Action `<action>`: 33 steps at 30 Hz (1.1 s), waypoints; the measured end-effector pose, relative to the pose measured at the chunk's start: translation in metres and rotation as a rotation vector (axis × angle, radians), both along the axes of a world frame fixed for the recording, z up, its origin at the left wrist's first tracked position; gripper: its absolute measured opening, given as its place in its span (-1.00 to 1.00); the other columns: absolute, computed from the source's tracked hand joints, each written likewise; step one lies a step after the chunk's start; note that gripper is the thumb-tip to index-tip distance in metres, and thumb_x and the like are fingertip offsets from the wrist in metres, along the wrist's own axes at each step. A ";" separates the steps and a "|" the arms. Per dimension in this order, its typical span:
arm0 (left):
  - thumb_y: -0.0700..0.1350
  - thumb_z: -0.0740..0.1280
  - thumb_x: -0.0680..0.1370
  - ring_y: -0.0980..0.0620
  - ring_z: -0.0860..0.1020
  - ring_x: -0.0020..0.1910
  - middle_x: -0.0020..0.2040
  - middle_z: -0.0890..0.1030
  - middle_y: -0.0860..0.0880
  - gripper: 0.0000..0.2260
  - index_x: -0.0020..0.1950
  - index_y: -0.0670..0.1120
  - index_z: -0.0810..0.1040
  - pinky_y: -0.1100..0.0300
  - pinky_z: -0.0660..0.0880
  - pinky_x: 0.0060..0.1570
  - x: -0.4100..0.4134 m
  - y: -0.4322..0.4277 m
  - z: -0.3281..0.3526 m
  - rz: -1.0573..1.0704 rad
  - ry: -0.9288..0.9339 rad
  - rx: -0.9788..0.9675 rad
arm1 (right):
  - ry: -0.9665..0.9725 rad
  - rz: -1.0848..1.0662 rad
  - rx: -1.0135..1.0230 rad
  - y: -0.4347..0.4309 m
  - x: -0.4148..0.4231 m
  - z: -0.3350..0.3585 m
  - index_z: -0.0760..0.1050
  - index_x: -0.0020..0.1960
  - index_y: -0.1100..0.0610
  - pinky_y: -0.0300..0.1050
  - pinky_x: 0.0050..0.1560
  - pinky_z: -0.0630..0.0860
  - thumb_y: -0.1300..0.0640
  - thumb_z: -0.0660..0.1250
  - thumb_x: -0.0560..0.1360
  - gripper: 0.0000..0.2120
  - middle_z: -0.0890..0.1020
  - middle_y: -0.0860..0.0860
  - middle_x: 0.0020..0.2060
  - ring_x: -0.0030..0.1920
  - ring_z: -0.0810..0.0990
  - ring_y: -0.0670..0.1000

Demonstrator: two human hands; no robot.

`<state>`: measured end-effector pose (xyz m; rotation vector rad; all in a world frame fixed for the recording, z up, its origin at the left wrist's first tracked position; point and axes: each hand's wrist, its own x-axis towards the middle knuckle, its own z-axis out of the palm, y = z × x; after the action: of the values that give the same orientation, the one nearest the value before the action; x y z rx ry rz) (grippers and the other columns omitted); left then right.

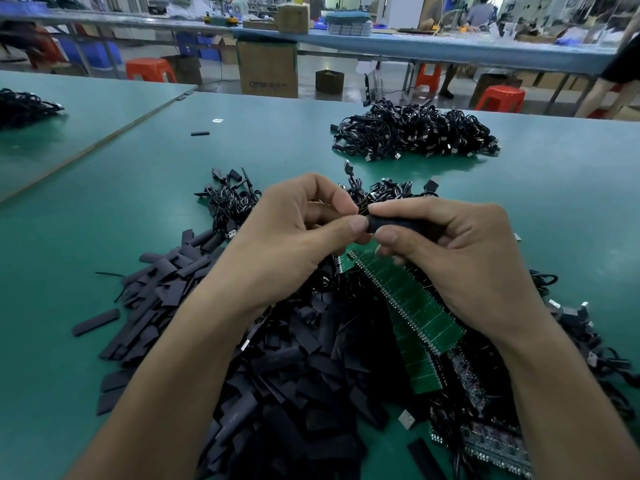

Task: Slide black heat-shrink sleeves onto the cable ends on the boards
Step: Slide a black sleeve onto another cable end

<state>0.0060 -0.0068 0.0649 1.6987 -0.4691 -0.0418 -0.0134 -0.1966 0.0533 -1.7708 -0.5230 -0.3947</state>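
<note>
A: Sleeve (391, 225) first. Where is it?
B: Up over the middle of the desk (121, 188), pinched between the thumb and fingers of the right hand (460, 251). Its left end meets the left hand (298, 230), whose thumb and forefinger are curled tight on thin wires (360, 204) right at that end. I can't tell how far the wires sit inside.
A: Any writing?
B: Print on a brown box (268, 69) on the floor past the far edge, too blurred to read.
A: Surface and room?
B: Green desk top. Loose sleeves (277, 358) are heaped at the near edge, under the forearms. A strip of green boards (415, 306) lies tilted on them, below the right hand. A cable heap (415, 133) sits toward the far right edge, and a smaller tangle (232, 202) just beyond the left hand. Behind are orange stools (150, 69) and a long blue bench (433, 46) crowded with gear.
</note>
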 end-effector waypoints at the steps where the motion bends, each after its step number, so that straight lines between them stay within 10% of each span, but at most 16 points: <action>1: -0.13 0.49 0.51 -0.18 0.69 -0.06 -0.19 0.73 -0.04 -0.88 -0.09 -0.03 0.55 -0.13 0.58 0.12 0.000 0.000 -0.001 0.023 -0.013 0.001 | -0.002 -0.011 0.005 0.000 0.001 -0.001 0.66 0.04 -0.05 -0.29 -0.20 0.59 0.12 0.46 0.45 -0.81 0.74 -0.15 -0.19 -0.25 0.70 -0.07; 5: 0.05 0.52 0.43 -0.11 0.67 -0.27 -0.28 0.69 -0.02 -0.84 -0.18 0.02 0.60 0.01 0.61 -0.19 0.000 -0.002 -0.002 0.188 -0.140 0.084 | -0.021 -0.088 0.003 -0.004 0.003 -0.003 0.67 0.02 -0.04 -0.26 -0.22 0.59 0.26 0.47 0.49 -0.78 0.73 -0.08 -0.26 -0.29 0.69 -0.03; 18: -0.04 0.40 0.57 0.27 0.56 -0.38 -0.29 0.68 0.15 -0.87 -0.16 0.02 0.68 0.44 0.43 -0.34 0.001 -0.003 -0.002 0.181 -0.168 0.247 | -0.041 -0.086 0.019 -0.004 0.003 -0.004 0.67 0.03 0.01 -0.27 -0.24 0.58 0.28 0.48 0.48 -0.78 0.72 -0.05 -0.28 -0.30 0.69 -0.03; 26: -0.02 0.35 0.60 -0.14 0.59 -0.26 -0.26 0.66 0.13 -0.86 -0.13 0.06 0.66 -0.06 0.52 -0.19 -0.001 -0.002 0.001 0.123 -0.216 0.323 | -0.065 -0.066 0.002 -0.009 0.002 -0.004 0.66 0.08 -0.08 -0.28 -0.20 0.60 0.18 0.48 0.48 -0.77 0.74 -0.13 -0.19 -0.24 0.72 -0.05; 33: -0.02 0.34 0.61 0.21 0.40 -0.46 -0.28 0.63 0.10 -0.85 -0.11 0.02 0.66 0.39 0.32 -0.42 0.000 -0.001 -0.001 0.105 -0.249 0.330 | -0.056 -0.080 0.085 -0.006 0.006 -0.009 0.67 0.01 0.00 -0.25 -0.27 0.59 0.24 0.45 0.52 -0.84 0.73 0.01 -0.23 -0.28 0.70 0.01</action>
<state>0.0059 -0.0074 0.0642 2.0625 -0.5807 0.1791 -0.0078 -0.2022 0.0444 -1.7060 -0.4695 -0.5163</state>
